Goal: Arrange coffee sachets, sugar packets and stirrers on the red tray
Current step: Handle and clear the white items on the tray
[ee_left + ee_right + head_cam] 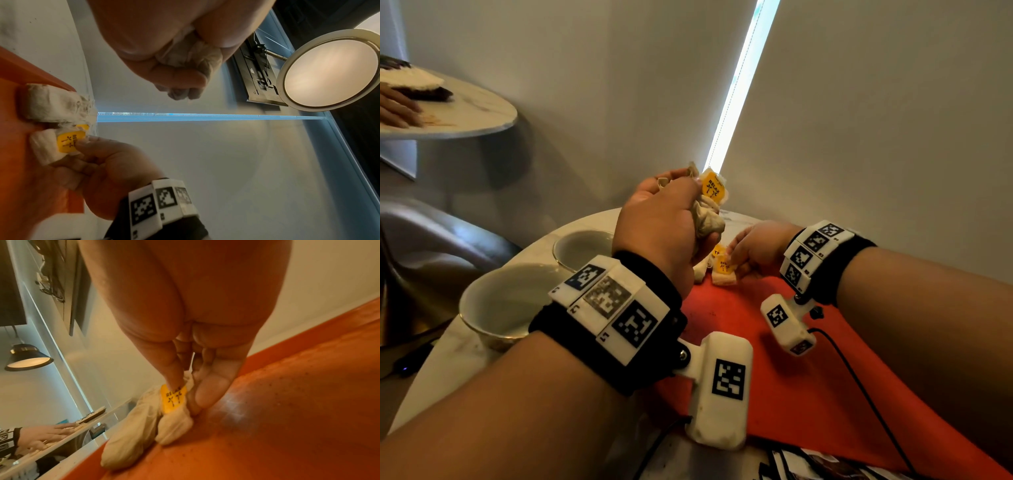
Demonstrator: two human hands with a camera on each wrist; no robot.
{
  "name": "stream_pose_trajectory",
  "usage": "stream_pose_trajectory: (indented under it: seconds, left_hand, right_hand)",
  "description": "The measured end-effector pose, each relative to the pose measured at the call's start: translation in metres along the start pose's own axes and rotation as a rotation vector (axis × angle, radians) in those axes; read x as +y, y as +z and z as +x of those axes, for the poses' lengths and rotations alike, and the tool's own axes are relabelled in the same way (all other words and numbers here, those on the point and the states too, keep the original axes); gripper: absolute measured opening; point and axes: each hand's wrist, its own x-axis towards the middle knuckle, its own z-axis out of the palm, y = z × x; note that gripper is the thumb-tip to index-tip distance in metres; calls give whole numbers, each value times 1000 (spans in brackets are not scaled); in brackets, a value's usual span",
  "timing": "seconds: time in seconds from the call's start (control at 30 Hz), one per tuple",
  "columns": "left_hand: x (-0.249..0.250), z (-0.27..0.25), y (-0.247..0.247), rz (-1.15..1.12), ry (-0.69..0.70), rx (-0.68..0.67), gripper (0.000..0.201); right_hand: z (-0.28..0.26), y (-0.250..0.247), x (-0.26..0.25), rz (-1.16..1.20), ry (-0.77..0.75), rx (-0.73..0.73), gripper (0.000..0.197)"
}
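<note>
2 soft sachets (144,426) on tray (808,359) | L hand (661,226) grips crumpled bunch (709,219)

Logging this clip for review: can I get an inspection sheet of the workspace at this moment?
Surface: round pale table carrying the red tray.
Job's things: two sachets with yellow tags at the tray's far edge; no sugar packets or stirrers seen.
Clutter: two white cups left of the tray; printed papers at the near edge.
Grippers: left hand grips a bunch of sachets above the tray; right hand pinches a tagged sachet on the tray.
Cables: black cable from the right wrist camera.
Surroundings: second table with another person's hand; closed blinds.
</note>
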Motion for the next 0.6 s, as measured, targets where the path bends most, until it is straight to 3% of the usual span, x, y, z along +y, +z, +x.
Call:
stream_pose_trajectory:
  seconds: [0.2,0.3,0.6]
  left_hand:
    - [-2,-1,0,-30,-3,-2,10]
    - [-3,2,-1,-22,-10,-1,12]
    - [-4,6,-3,-1,-21,-17,13]
  right_hand:
    - [11,1,-1,6,15,0,18]
    - [15,1,-3,-75,-17,78,20]
    - [14,5,3,130,14,89,11]
